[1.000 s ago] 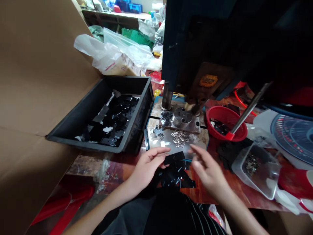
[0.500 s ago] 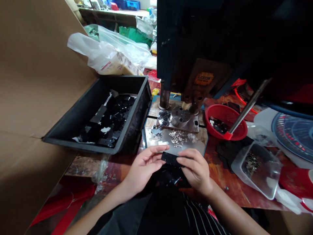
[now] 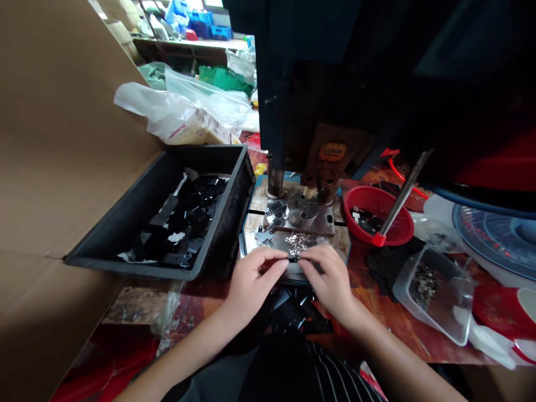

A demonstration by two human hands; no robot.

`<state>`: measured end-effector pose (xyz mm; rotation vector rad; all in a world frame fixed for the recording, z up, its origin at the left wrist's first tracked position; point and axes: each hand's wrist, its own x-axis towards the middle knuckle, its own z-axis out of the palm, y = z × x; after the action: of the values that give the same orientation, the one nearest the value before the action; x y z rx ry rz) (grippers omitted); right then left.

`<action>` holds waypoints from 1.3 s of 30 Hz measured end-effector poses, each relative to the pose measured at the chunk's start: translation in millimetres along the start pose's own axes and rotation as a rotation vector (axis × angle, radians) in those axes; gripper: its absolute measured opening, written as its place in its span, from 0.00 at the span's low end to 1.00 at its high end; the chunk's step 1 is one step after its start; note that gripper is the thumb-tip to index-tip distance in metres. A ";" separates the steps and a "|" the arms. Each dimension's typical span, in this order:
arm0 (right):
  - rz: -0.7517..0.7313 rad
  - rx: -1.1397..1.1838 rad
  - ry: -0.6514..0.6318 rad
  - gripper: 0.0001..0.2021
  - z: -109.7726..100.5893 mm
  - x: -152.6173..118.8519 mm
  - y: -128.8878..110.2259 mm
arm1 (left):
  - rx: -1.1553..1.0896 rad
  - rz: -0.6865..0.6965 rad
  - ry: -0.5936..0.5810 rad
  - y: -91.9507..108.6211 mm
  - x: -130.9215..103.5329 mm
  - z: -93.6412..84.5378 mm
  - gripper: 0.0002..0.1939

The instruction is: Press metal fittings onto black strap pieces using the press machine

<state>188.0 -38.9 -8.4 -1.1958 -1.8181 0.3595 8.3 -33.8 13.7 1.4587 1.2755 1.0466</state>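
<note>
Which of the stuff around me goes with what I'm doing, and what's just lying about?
Likely in use:
- dark piece between left hand and right hand
- dark plates below
- press
- small metal parts
- black bin, red bowl, clear tub, all holding parts

Probably just lying about:
- fan
- plastic bag
- blue crate

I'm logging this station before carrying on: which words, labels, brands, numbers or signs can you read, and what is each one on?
None reads clearly.
Orange label on the dark machine: lettering too blurred to read.
Red print on the bagged package: too small and blurred.
</note>
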 end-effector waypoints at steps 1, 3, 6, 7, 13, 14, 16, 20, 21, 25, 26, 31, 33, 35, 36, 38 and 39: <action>0.041 -0.019 0.026 0.06 0.1 8.9 3.2 | 0.041 0.031 0.012 0.9 11.5 3.2 0.08; 0.093 -0.065 0.097 0.06 0.4 28.8 11.9 | 0.118 0.110 0.059 2.6 38.2 11.0 0.10; 0.119 -0.108 0.191 0.06 2.3 57.8 28.1 | 0.217 0.211 0.107 4.5 77.8 22.8 0.09; 0.137 -0.112 0.214 0.07 3.5 65.8 33.7 | 0.257 0.250 0.126 4.7 88.5 25.8 0.09; 0.270 -0.001 0.203 0.08 12.3 89.1 58.3 | 0.359 0.311 0.179 -1.1 121.4 31.4 0.09; 0.274 0.029 0.190 0.08 13.3 90.2 60.2 | 0.357 0.309 0.167 -2.3 124.3 31.5 0.10; 0.273 0.075 0.177 0.07 15.2 91.9 62.3 | 0.355 0.310 0.136 -3.6 130.0 32.4 0.12; 0.278 0.103 0.174 0.07 17.5 95.1 62.1 | 0.362 0.312 0.101 2.3 135.7 32.9 0.13; 0.294 0.101 0.177 0.07 16.9 94.9 61.0 | 0.363 0.309 0.112 5.2 133.3 31.2 0.13; 0.305 0.091 0.231 0.11 3.0 78.2 50.2 | 0.439 0.386 0.175 10.5 97.2 12.0 0.12; 0.285 0.078 0.230 0.10 -3.3 68.8 46.5 | 0.484 0.442 0.179 7.9 82.6 4.9 0.11; 0.213 -0.107 0.067 0.07 -32.5 3.8 36.2 | 0.800 0.532 0.032 -28.8 12.8 -24.3 0.15; 0.177 -0.226 0.010 0.08 -37.3 -18.9 37.7 | 0.890 0.567 -0.030 -45.5 -2.0 -28.7 0.20; 0.142 -0.363 -0.024 0.11 -38.1 -33.9 40.2 | 0.926 0.625 -0.049 -57.7 -8.5 -29.6 0.22; 0.127 -0.427 -0.036 0.12 -37.6 -38.5 41.0 | 0.928 0.653 -0.039 -61.9 -9.8 -29.2 0.22; 0.102 -0.529 -0.075 0.15 -35.9 -43.1 40.8 | 0.911 0.695 -0.003 -67.1 -10.6 -28.0 0.19; 0.089 -0.560 -0.099 0.16 -34.9 -44.1 39.9 | 0.891 0.719 0.013 -68.5 -10.9 -27.6 0.17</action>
<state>244.8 -64.3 -38.2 -1.6660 -2.0250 -0.0552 -35.1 -38.1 -46.9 2.7305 1.3163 0.9394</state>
